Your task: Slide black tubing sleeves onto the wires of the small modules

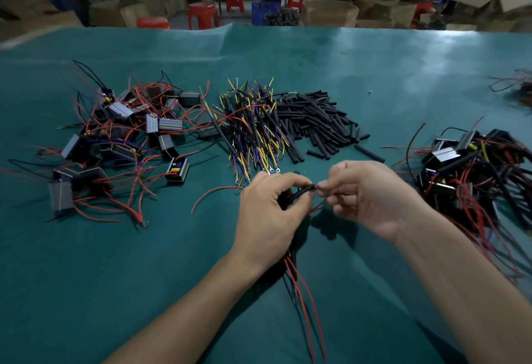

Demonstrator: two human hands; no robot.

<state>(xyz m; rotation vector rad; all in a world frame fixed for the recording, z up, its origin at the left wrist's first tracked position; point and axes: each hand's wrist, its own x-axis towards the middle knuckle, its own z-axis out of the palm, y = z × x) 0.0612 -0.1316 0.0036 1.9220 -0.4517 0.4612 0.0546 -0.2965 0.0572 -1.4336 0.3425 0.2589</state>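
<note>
A black tubing sleeve (300, 192) is pinched in the curled fingers of the left hand (269, 214) above the green desk (374, 75). Red wire ends (319, 188) are clamped between the right hand (371, 193) fingertips at the sleeve mouth. Loose sleeves (319, 122) are piled just beyond; modules (121, 139) lie left.

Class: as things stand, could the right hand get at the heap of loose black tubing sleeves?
Probably not yet: the right hand is pinching a wire end. Once freed, nothing blocks the heap of loose black tubing sleeves.

Left hand (269, 214) and right hand (371, 193) meet, fingers curled, pinching
</note>
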